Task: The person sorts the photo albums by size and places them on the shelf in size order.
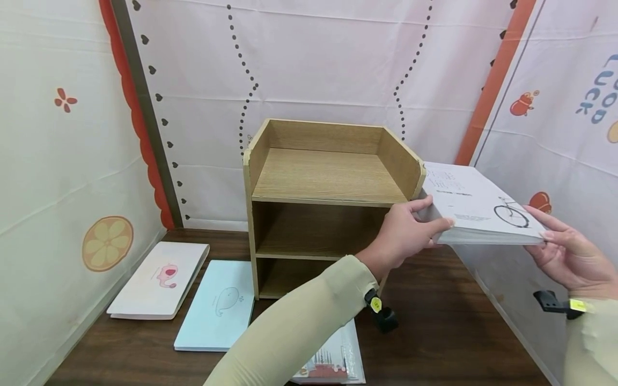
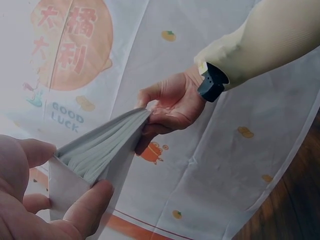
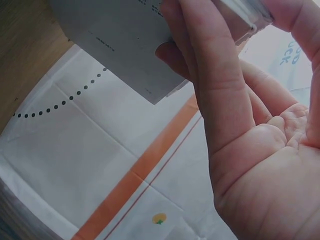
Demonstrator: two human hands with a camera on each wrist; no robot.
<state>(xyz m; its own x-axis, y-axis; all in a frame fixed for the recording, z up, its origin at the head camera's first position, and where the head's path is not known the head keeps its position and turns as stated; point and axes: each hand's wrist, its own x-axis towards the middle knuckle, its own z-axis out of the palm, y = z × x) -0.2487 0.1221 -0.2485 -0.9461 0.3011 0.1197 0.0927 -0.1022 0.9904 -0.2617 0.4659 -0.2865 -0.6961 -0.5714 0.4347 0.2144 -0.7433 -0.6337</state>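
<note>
Patterned cloth (image 1: pixel 328 59) backs the table (image 1: pixel 444 321). Head: our left hand (image 1: pixel 404 229) and right hand (image 1: pixel 572 254) pinch a book (image 1: pixel 475 201) between them, raised, not yet set down; left of them, three others (image 1: pixel 207 316) await lifting. Left wrist: we spread its pages (image 2: pixel 97 152) slightly. Right wrist: we grip its edge.

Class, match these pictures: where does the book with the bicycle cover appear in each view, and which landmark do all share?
Head: book right of centre, held by the left hand and right hand.
Left wrist: book left of centre, page edges showing.
Right wrist: book at the top, partly cut off.
Shared landmark: the orange wall stripe.
</note>
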